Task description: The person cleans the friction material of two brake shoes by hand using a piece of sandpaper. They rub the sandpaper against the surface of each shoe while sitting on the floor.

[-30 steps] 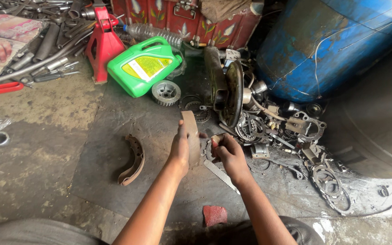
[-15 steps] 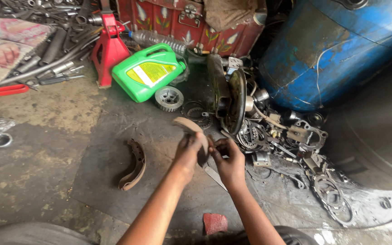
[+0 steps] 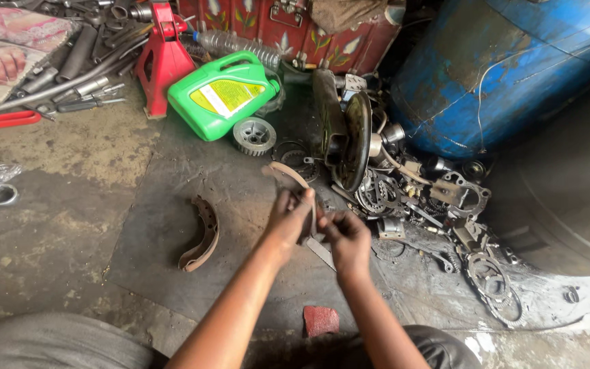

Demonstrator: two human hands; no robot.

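Observation:
My left hand [image 3: 288,217] grips a curved brake shoe [image 3: 287,173] and holds it above the dark floor mat [image 3: 165,225]. Its upper end arcs up and to the left of my fingers. My right hand [image 3: 344,236] is close beside it, fingers pinched at the shoe's lower end. A flat metal file or blade [image 3: 319,251] lies on the mat just below both hands. A second brake shoe [image 3: 201,236] lies on the mat to the left, apart from my hands.
A green oil jug [image 3: 225,96] and a small gear [image 3: 254,135] lie behind the mat, a red jack stand [image 3: 162,58] to their left. Greasy engine parts [image 3: 418,191] pile up at right beside a blue drum [image 3: 507,68]. A red sandpaper scrap [image 3: 321,320] lies near me.
The brake shoe in my left hand has turned from upright and edge-on to tilted, showing its curve. Both hands have stayed close together over the mat.

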